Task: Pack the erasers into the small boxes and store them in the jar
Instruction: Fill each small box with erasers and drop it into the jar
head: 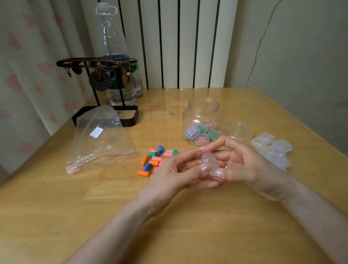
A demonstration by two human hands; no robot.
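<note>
My left hand [172, 174] and my right hand [247, 165] meet at the middle of the table, and together they hold one small clear box [210, 162] between fingers and thumbs. Whether anything lies inside it I cannot tell. Several loose erasers [154, 159] in orange, blue, green and pink lie just left of my hands. Behind my hands stands the open clear jar [203, 110] with several filled small boxes [200, 132] in it. Its lid [237, 131] lies to its right. A heap of empty small boxes [272, 150] sits right of my right hand.
A clear zip bag [100, 138] lies flat at the left. Behind it stand a black jewellery stand [102, 91], a tall plastic bottle [113, 53] and a small bottle [137, 80]. The table [178, 236] ends at a radiator and wall.
</note>
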